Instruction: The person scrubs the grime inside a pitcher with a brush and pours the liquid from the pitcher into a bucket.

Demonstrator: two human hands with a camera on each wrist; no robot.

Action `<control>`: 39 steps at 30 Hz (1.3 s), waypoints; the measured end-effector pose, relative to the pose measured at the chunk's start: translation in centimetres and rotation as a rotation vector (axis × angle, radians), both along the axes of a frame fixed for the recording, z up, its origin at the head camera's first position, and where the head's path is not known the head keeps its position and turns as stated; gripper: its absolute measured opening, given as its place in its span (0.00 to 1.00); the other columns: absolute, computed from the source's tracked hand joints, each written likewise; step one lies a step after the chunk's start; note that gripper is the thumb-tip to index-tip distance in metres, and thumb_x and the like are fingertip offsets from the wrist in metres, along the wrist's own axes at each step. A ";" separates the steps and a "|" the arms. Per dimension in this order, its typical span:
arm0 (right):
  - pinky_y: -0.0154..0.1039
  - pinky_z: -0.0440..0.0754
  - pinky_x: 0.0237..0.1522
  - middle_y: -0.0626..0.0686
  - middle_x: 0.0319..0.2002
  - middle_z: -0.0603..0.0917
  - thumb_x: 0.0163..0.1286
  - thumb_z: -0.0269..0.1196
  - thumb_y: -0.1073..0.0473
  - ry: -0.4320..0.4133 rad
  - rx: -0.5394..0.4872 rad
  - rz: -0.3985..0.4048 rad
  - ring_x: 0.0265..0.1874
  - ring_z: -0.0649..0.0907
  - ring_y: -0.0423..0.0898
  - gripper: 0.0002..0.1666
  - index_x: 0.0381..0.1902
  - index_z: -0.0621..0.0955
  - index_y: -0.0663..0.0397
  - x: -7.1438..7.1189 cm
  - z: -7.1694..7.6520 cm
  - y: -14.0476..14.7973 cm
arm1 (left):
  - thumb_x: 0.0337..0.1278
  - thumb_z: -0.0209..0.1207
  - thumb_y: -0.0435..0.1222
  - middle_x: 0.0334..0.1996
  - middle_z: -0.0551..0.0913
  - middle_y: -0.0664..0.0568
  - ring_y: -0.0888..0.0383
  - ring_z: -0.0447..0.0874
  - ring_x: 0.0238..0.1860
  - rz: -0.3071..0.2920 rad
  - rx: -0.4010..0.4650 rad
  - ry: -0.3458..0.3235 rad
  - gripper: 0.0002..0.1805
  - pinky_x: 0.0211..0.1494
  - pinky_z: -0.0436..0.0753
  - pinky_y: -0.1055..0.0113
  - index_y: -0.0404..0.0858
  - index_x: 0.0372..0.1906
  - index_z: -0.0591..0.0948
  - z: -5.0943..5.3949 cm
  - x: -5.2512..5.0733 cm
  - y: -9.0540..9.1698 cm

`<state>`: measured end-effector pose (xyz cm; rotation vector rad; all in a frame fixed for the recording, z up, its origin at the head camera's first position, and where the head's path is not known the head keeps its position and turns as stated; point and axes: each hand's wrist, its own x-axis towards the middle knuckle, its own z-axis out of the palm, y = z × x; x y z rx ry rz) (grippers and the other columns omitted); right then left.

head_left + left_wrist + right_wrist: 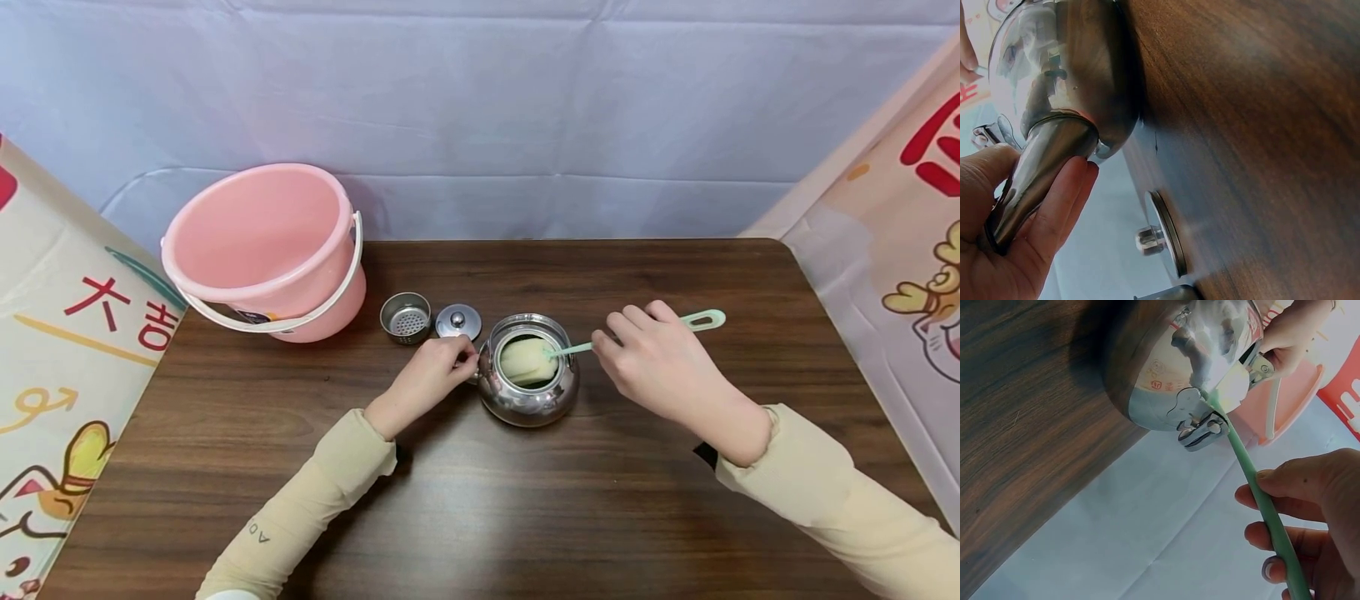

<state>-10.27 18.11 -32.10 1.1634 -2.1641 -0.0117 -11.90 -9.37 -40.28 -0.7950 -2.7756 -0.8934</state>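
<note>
A shiny steel teapot point(528, 408) stands upright on the table with its top uncovered. My left hand point(426, 377) holds its tapered spout point(1054, 162), thumb on one side and fingers on the other in the left wrist view. Inside the opening sits the pale yellow sponge head point(527, 360) of a cleaning brush. Its light green handle point(1266, 512) slants up and out past the teapot's rim. Around that handle are the curled fingers and thumb of my right hand point(660, 360). The lower part of the sponge is hidden within the teapot.
Left of the teapot lie a round steel lid point(459, 322) with a knob and a small perforated steel strainer point(406, 320). A pink bucket point(318, 304) with a white handle stands at the back left. The dark wooden table point(510, 508) meets a pale cloth backdrop point(480, 125).
</note>
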 end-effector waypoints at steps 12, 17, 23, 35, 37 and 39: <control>0.43 0.62 0.23 0.54 0.17 0.65 0.63 0.44 0.63 -0.005 -0.009 0.010 0.17 0.66 0.52 0.18 0.19 0.76 0.63 0.7 -0.1 -0.4 | 0.51 0.55 0.29 0.24 0.80 0.55 0.63 0.75 0.26 0.003 -0.002 -0.009 0.04 0.33 0.76 0.70 0.38 0.28 0.79 0.2 0.0 0.1; 0.43 0.61 0.22 0.54 0.17 0.67 0.61 0.46 0.61 -0.010 -0.011 0.022 0.16 0.65 0.52 0.17 0.19 0.76 0.63 0.4 -0.5 -0.9 | 0.52 0.55 0.29 0.24 0.80 0.55 0.64 0.75 0.26 0.004 -0.007 -0.011 0.03 0.33 0.75 0.70 0.39 0.28 0.79 0.1 0.0 0.1; 0.43 0.62 0.24 0.54 0.18 0.68 0.60 0.48 0.60 -0.020 0.021 0.004 0.18 0.67 0.52 0.15 0.21 0.77 0.62 -0.2 -0.7 -1.2 | 0.51 0.55 0.29 0.23 0.79 0.56 0.64 0.74 0.25 0.003 -0.008 -0.007 0.04 0.32 0.75 0.70 0.39 0.28 0.78 0.0 0.0 0.0; 0.42 0.64 0.23 0.54 0.19 0.70 0.65 0.44 0.59 0.011 0.014 -0.026 0.19 0.70 0.52 0.20 0.19 0.76 0.62 -1.4 -1.0 -0.3 | 0.51 0.55 0.29 0.24 0.80 0.55 0.64 0.75 0.25 -0.004 0.004 0.011 0.03 0.32 0.76 0.70 0.39 0.28 0.79 0.0 0.0 0.0; 0.42 0.63 0.23 0.54 0.19 0.70 0.66 0.43 0.58 0.018 0.006 -0.024 0.19 0.70 0.52 0.22 0.19 0.76 0.62 -1.4 -1.0 -0.1 | 0.51 0.55 0.29 0.24 0.80 0.55 0.64 0.75 0.25 -0.003 0.006 0.009 0.03 0.32 0.76 0.70 0.39 0.28 0.79 0.0 0.0 0.0; 0.42 0.63 0.23 0.54 0.19 0.71 0.67 0.41 0.57 0.024 0.002 -0.022 0.19 0.70 0.52 0.24 0.19 0.77 0.62 -1.4 -1.0 0.0 | 0.51 0.55 0.29 0.24 0.80 0.55 0.64 0.75 0.25 -0.003 0.006 0.007 0.03 0.32 0.76 0.70 0.39 0.28 0.79 0.0 0.0 0.0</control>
